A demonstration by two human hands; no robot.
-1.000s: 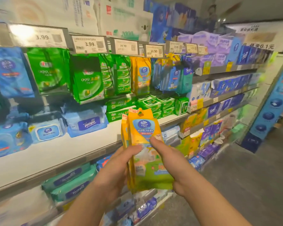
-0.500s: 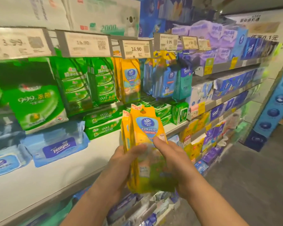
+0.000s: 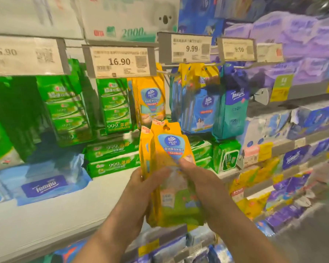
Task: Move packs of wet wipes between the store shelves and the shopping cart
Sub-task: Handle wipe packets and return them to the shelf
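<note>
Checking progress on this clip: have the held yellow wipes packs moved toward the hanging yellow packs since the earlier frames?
Yes. The held yellow packs now sit up close beneath the hanging yellow packs, gripped by the left hand and right hand.

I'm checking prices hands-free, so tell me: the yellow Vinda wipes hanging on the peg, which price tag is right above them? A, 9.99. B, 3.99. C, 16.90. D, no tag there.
C: the hanging yellow Vinda wipes sit directly beneath the tag reading 16.90; the 9.99 tag is over the blue packs to the right.
</note>
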